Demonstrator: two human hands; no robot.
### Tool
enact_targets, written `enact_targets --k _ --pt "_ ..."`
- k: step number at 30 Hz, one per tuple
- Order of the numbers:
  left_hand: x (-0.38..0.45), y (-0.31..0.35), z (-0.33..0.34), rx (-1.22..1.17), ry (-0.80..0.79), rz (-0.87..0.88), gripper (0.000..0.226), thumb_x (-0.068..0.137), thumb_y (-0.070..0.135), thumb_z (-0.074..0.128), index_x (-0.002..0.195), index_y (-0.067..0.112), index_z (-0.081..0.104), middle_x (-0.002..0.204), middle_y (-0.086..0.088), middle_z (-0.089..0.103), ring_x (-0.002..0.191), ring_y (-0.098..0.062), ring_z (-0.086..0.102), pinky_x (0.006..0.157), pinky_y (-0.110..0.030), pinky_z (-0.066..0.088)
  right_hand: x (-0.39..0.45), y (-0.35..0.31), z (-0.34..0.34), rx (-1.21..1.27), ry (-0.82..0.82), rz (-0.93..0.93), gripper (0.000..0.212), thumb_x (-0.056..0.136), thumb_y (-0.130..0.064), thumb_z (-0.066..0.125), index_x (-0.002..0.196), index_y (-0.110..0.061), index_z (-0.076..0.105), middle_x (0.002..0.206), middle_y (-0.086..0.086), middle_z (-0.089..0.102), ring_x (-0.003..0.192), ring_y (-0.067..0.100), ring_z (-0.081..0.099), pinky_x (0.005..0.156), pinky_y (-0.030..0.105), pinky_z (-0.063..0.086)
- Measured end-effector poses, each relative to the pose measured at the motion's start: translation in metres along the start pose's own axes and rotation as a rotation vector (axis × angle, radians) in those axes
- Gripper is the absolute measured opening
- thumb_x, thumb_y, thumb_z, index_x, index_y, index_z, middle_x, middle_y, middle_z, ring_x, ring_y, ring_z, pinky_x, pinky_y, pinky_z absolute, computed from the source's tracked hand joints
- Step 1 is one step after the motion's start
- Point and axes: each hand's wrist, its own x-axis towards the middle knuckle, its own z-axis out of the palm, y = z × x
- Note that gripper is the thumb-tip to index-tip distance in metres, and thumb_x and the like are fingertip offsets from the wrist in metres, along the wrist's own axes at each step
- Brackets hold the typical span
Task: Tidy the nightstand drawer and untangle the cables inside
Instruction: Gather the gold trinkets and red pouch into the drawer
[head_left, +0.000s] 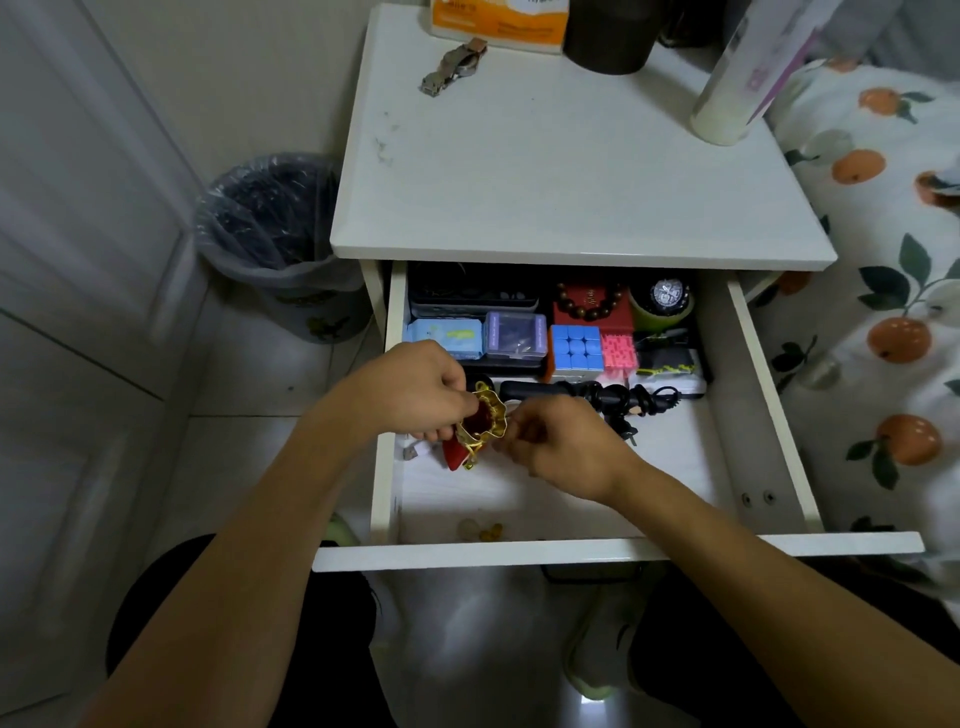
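Note:
The white nightstand drawer (613, 555) is pulled out below me. Over its front left part, my left hand (415, 387) and my right hand (558, 441) both pinch the gold-trimmed mouth of a small red drawstring pouch (475, 428), holding it open. A black coiled cable with its plug (618, 397) lies just behind my right hand. Along the back stand a blue cube puzzle (576, 347), a pink block (618, 352), a purple clear box (514, 335), a light blue pack (447, 335), a red box with wooden beads (589, 301) and a watch on a green roll (667, 299).
A few small beads (483, 530) lie by the drawer's front wall. On the nightstand top (561, 176) are a metal watch (454, 65), an orange box, a dark cup and a white bottle (727, 104). A lined bin (280, 234) stands left; a fruit-print bed is right.

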Motion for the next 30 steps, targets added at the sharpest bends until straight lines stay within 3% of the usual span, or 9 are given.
enact_targets --k 3,8,11,14,18,22,25,30 --pt "0.001 0.002 0.005 0.028 -0.012 0.010 0.022 0.090 0.021 0.059 0.071 0.012 0.066 0.062 0.002 0.072 0.060 -0.012 0.071 0.065 -0.029 0.059 -0.011 -0.006 -0.005 0.197 0.153 0.025 0.009 0.084 -0.011 0.069 0.076 -0.014 0.066 0.069 -0.005 0.067 0.062 0.005 0.062 0.064 0.028 0.055" --pt "0.001 0.009 0.013 0.044 -0.034 0.054 0.020 0.089 0.020 0.058 0.074 0.011 0.067 0.064 0.004 0.072 0.061 -0.009 0.070 0.060 -0.023 0.057 -0.015 -0.017 -0.002 0.252 0.297 -0.054 0.004 0.088 -0.011 0.068 0.086 -0.013 0.071 0.076 -0.006 0.070 0.067 0.003 0.063 0.063 0.018 0.052" --pt "0.000 0.008 0.013 0.035 -0.037 0.062 0.020 0.089 0.019 0.059 0.072 0.012 0.066 0.064 0.002 0.073 0.061 -0.011 0.071 0.063 -0.026 0.059 -0.015 -0.018 -0.001 0.166 0.331 -0.088 0.007 0.090 -0.015 0.068 0.095 -0.012 0.073 0.080 -0.004 0.072 0.071 0.005 0.066 0.067 0.022 0.054" --pt "-0.003 -0.001 0.007 0.035 -0.022 0.059 0.022 0.090 0.019 0.059 0.070 0.011 0.065 0.063 0.000 0.072 0.060 -0.013 0.071 0.062 -0.027 0.059 -0.017 -0.014 -0.001 0.214 0.349 -0.035 0.007 0.090 -0.015 0.067 0.084 -0.016 0.071 0.073 -0.006 0.070 0.066 0.006 0.064 0.065 0.030 0.056" --pt "-0.010 -0.016 0.000 0.007 -0.012 0.045 0.024 0.091 0.016 0.059 0.069 0.007 0.063 0.062 -0.004 0.072 0.062 -0.018 0.072 0.067 -0.034 0.060 -0.008 -0.011 0.001 0.092 0.064 0.053 0.011 0.090 -0.012 0.063 0.087 -0.015 0.073 0.082 -0.005 0.071 0.074 0.011 0.065 0.075 0.034 0.057" --pt "-0.014 -0.020 -0.002 -0.019 -0.012 0.030 0.022 0.092 0.016 0.058 0.073 0.006 0.065 0.062 -0.004 0.072 0.061 -0.015 0.072 0.066 -0.032 0.061 0.004 -0.012 0.010 -0.270 -0.225 -0.087 0.020 0.085 -0.008 0.064 0.100 -0.014 0.075 0.101 -0.004 0.066 0.092 0.010 0.058 0.080 0.022 0.045" --pt "-0.016 -0.023 -0.003 0.002 0.015 0.059 0.022 0.091 0.017 0.059 0.076 0.002 0.067 0.064 -0.008 0.071 0.059 -0.014 0.071 0.064 -0.030 0.060 0.014 -0.016 0.024 -0.471 -0.470 -0.233 0.018 0.086 -0.014 0.066 0.104 -0.015 0.071 0.111 0.003 0.065 0.100 0.020 0.058 0.087 0.031 0.048" --pt "-0.018 -0.021 -0.003 0.070 0.055 0.088 0.024 0.088 0.019 0.060 0.071 0.002 0.066 0.062 -0.008 0.070 0.055 -0.011 0.069 0.057 -0.026 0.055 0.029 -0.015 0.037 -0.642 -0.623 -0.351 0.024 0.086 -0.027 0.071 0.105 -0.014 0.063 0.109 0.004 0.059 0.097 0.022 0.051 0.078 0.030 0.042"
